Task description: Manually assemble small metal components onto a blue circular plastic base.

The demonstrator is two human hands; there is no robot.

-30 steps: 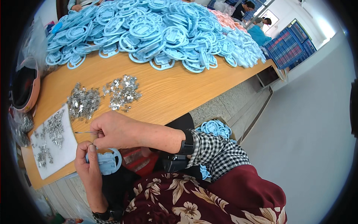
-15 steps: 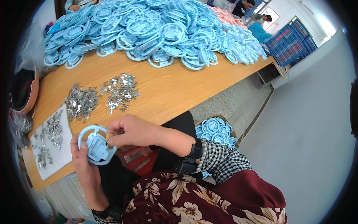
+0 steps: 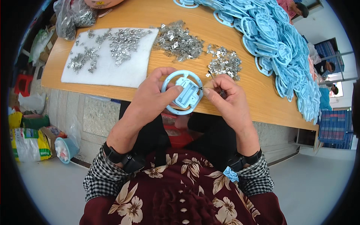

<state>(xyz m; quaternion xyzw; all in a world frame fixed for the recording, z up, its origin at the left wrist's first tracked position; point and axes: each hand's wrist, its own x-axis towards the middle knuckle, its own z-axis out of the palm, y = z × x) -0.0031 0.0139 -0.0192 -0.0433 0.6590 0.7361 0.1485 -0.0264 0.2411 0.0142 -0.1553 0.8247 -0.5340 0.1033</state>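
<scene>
Shifted to mid-view, blue wheel [image 3: 187, 92] (left-held) sits between hands [image 3: 150, 95] [image 3: 232, 101].

Pale blue wheel [image 3: 186, 96]; black-white checked sleeves [image 3: 105, 177]; maroon floral top [image 3: 182, 185]

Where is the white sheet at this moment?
In the head view, the white sheet lies on the table at upper left, under scattered metal pieces, just beyond the left hand.

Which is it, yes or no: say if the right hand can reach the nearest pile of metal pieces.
Probably yes: the pile of metal pieces lies just beyond the right hand and nothing seems to block it, though that hand holds a slim tool.
</scene>
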